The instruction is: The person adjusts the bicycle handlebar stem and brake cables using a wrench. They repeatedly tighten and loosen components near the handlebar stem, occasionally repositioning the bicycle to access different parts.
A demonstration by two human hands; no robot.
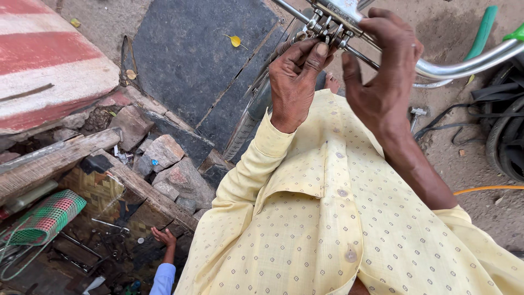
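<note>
Fingers (pixel 314 52) of left hand (pixel 295 82) pinched the handlebar clamp bolt (pixel 322 30); right hand (pixel 382 71) gripped the chrome handlebar (pixel 464 65)—steadying advisable.

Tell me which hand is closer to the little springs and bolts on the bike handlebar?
The left hand. Its fingertips pinch right at the springs and bolts. The right hand wraps over the chrome handlebar just beside them.
</note>
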